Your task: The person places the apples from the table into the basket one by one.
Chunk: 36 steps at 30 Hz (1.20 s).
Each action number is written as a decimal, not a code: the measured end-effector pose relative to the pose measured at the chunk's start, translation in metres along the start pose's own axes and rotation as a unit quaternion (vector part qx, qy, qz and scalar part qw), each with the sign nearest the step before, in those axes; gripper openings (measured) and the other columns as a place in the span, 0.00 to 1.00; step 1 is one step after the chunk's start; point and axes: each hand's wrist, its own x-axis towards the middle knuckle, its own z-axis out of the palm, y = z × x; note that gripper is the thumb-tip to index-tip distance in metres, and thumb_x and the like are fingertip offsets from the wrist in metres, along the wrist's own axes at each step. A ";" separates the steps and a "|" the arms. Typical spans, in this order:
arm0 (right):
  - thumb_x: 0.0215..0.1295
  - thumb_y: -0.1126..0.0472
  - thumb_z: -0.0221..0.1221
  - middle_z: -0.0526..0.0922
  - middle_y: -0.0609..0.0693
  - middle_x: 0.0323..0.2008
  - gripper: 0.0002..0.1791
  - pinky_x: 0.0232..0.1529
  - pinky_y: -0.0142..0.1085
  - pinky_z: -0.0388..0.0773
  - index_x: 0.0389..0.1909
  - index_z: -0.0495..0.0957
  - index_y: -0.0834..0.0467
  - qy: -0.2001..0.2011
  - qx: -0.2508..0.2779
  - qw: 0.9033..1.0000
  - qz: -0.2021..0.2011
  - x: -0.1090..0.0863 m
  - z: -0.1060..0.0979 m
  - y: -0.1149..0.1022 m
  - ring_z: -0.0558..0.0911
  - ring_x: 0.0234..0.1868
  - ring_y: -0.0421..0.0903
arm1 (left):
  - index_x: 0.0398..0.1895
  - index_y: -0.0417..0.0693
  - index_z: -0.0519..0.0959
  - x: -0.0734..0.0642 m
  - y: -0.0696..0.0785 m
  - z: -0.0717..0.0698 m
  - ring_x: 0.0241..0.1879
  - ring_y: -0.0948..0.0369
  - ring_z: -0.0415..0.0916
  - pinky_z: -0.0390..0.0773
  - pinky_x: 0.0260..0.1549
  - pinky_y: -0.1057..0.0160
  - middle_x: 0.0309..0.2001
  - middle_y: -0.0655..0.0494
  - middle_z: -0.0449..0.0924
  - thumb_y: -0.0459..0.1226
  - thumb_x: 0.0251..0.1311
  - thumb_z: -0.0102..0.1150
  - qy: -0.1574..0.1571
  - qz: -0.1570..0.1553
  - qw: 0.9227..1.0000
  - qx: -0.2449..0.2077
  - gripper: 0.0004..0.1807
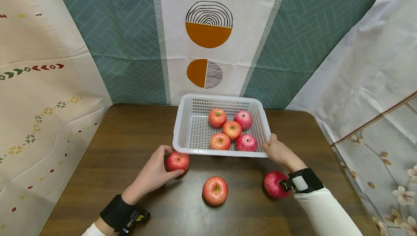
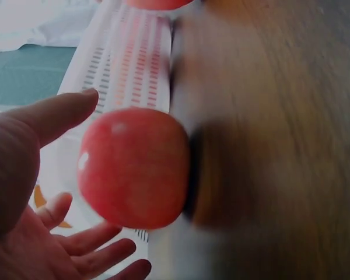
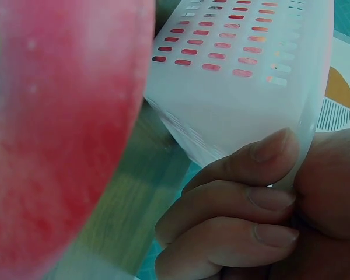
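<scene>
My left hand [image 1: 155, 172] is spread around a red apple [image 1: 177, 161] on the table at the basket's front left corner. In the left wrist view the thumb and fingers stand apart on either side of this apple [image 2: 134, 168]. My right hand [image 1: 279, 151] grips the front right corner of a white plastic basket [image 1: 221, 152], its fingers [image 3: 245, 201] curled over the rim in the right wrist view. Inside the basket, toward its right half, lie three apples [image 1: 217, 117] and two pink, streaked fruits [image 1: 246, 142] that look like pomegranates.
Another red apple [image 1: 215, 191] sits on the brown table [image 1: 130, 131] in front of the basket. A deep pink-red round fruit [image 1: 274, 184] lies beneath my right wrist and looms close in the right wrist view. Patterned cloth [image 1: 133, 47] hangs behind the table.
</scene>
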 end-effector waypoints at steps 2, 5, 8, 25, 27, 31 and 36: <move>0.80 0.58 0.46 0.73 0.76 0.63 0.33 0.42 0.48 0.80 0.73 0.46 0.75 0.001 0.001 1.000 0.002 0.000 0.000 0.000 0.81 0.49 0.63 | 0.60 0.46 0.66 0.002 0.001 0.004 0.53 0.50 0.75 0.83 0.48 0.51 0.55 0.46 0.75 0.49 0.51 0.86 -0.003 -0.016 1.000 -0.008 0.43; 0.80 0.58 0.46 0.72 0.76 0.63 0.33 0.42 0.48 0.80 0.73 0.46 0.75 -0.001 0.005 1.000 0.000 0.000 -0.001 0.000 0.81 0.49 0.63 | 0.60 0.47 0.64 0.005 0.001 0.010 0.52 0.50 0.75 0.82 0.48 0.51 0.54 0.46 0.74 0.50 0.50 0.86 -0.003 -0.029 0.999 -0.016 0.45; 0.80 0.59 0.47 0.72 0.76 0.63 0.33 0.43 0.48 0.80 0.72 0.46 0.75 -0.002 0.005 1.000 -0.002 0.000 -0.001 0.000 0.81 0.49 0.62 | 0.62 0.46 0.63 0.007 0.000 0.014 0.53 0.50 0.75 0.81 0.49 0.51 0.55 0.45 0.74 0.50 0.50 0.86 -0.003 -0.035 0.999 -0.029 0.47; 0.80 0.59 0.46 0.72 0.76 0.62 0.33 0.43 0.48 0.80 0.72 0.46 0.75 0.000 0.000 1.000 0.003 0.000 -0.002 -0.001 0.81 0.48 0.62 | 0.71 0.40 0.68 0.008 0.001 0.015 0.55 0.51 0.70 0.79 0.46 0.53 0.58 0.47 0.72 0.42 0.53 0.81 -0.027 -0.004 1.000 0.002 0.45; 0.80 0.59 0.46 0.73 0.76 0.62 0.33 0.42 0.48 0.80 0.72 0.47 0.76 0.001 -0.002 1.000 0.001 0.001 -0.002 0.000 0.81 0.48 0.62 | 0.70 0.40 0.68 0.008 0.002 0.015 0.55 0.51 0.70 0.79 0.46 0.53 0.58 0.47 0.71 0.41 0.53 0.79 -0.032 0.000 0.999 0.017 0.43; 0.79 0.59 0.46 0.73 0.76 0.61 0.33 0.41 0.48 0.80 0.72 0.47 0.76 0.002 -0.003 1.000 -0.003 0.001 -0.002 0.000 0.81 0.47 0.62 | 0.69 0.40 0.69 0.009 0.004 0.017 0.55 0.50 0.70 0.79 0.46 0.53 0.59 0.46 0.70 0.44 0.52 0.81 -0.039 -0.002 0.998 0.038 0.44; 0.80 0.59 0.47 0.74 0.75 0.61 0.33 0.44 0.48 0.78 0.72 0.47 0.75 0.001 0.003 1.000 0.001 -0.001 -0.002 -0.001 0.81 0.48 0.61 | 0.70 0.38 0.69 0.011 0.004 0.018 0.55 0.50 0.70 0.80 0.46 0.52 0.58 0.46 0.71 0.47 0.48 0.85 -0.035 -0.014 0.998 0.051 0.49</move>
